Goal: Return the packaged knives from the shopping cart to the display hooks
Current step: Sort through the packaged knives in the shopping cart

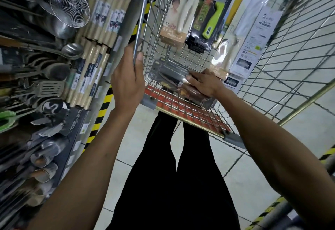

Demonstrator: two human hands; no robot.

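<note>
Picking-up step: my right hand (204, 84) is curled round one clear-packed serrated knife (172, 77) lying low in the shopping cart (290, 48). My left hand (126, 83) grips the cart's side rail (139, 30). I count four more packaged knives (208, 17) leaning upright at the far end, five visible in all. Next, I judge, I must lift this pack out and turn left to the utensil display (54, 88) for a free hook.

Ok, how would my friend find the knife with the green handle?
Look in the wire shopping cart, at the packs leaning on its far end. The green-handled knife is second from the left, beside a beige pack with a person's photo. Only it has a black card and a bright lime handle.
</note>
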